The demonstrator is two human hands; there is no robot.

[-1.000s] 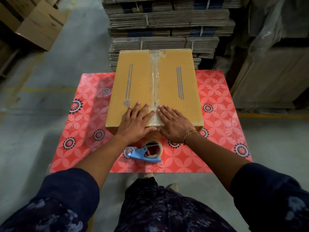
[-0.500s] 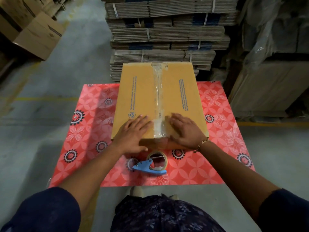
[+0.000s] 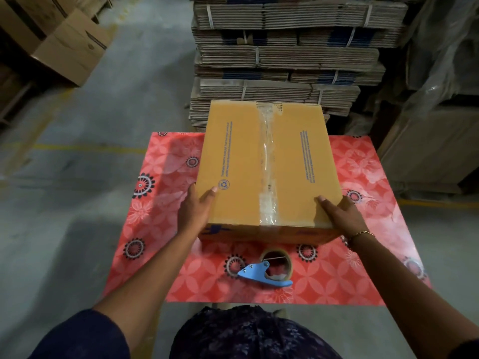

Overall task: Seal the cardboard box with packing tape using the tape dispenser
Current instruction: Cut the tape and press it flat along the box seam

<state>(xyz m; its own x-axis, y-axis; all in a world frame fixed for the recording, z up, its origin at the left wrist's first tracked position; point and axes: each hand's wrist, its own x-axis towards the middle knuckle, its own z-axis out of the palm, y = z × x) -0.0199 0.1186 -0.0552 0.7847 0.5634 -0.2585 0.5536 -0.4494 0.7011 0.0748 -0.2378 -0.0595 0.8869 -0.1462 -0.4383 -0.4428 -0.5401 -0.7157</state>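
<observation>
Cardboard box (image 3: 267, 167) sits mid-table on red floral cloth (image 3: 166, 229), flaps shut, clear tape strip (image 3: 268, 161) laid along centre seam from far edge to near edge, end folded over near face.

L to R:
- Left hand (image 3: 198, 208) at box's 8 o'clock corner: thumb on top, fingers down the side, gripping the box corner.
- Tape dispenser (image 3: 267, 269) at 6 o'clock of box, just beside the near face, not touching. Blue handle, roll on it, lying flat on cloth. Neither hand on it.
- Right hand (image 3: 339, 212) at 4 o'clock corner: thumb on top, palm wrapped round the edge, also gripping.

Est: top seam looks done; hands set to turn or lift box, prob. for another side.

Risks:
- Tape looks wrinkled w/ air pockets near front end; if not pressed flat it may peel when box is handled.
- Box swung or tipped toward the body could knock dispenser off near table edge; little room there.
- Cloth is smooth and loose; dragging box instead of lifting could bunch it and shift the dispenser.
- Corner-only grip: if box is heavy, could slip. Weight unknown.

Surface: small table, cloth covers it fully, edges overhang.

Room: warehouse, grey concrete floor (image 3: 77, 177), yellow line painted on it. Strapped bundles of flat cartons (image 3: 285, 60) stacked at 12 o'clock, assembled cartons (image 3: 64, 45) at 10 o'clock, plastic-wrapped stock at 2 o'clock. Dim light.
</observation>
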